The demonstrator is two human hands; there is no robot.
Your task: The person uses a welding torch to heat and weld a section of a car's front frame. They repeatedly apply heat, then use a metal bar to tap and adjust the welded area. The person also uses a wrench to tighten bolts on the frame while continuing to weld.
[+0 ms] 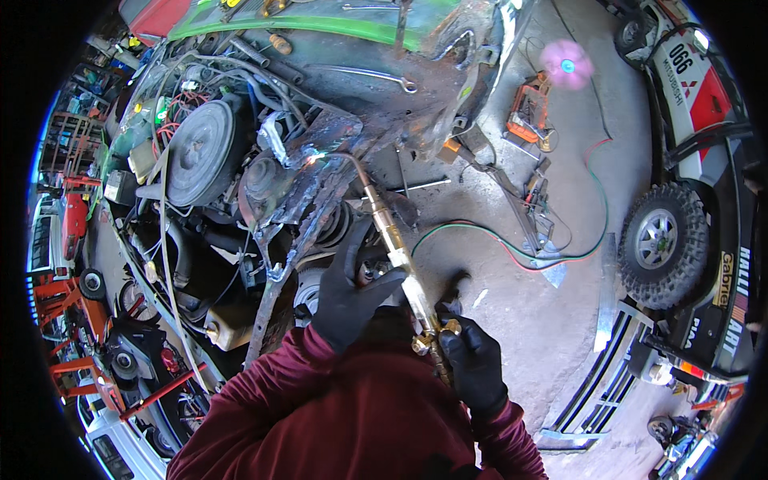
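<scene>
A brass gas torch (408, 280) slants up from my body toward the engine bay, its bent copper tip ending in a small bright flame. The flame sits at the edge of a rusty, torn metal panel (292, 204). My right hand (478, 370), in a black glove, is closed round the torch's rear end by its brass valve knobs (450, 326). On the other side, my black-gloved left hand (352, 296) has its fingers apart, with the thumb reaching to the torch's middle. Whether that thumb touches the torch I cannot tell.
A round black air-cleaner housing (202, 152) and hoses fill the bay at left. A wrench (368, 76) lies on the rusty panel ahead. Green and red gas hoses (512, 250) curve over the floor. An orange tool (528, 112) and an off-road vehicle's wheel (660, 244) are right.
</scene>
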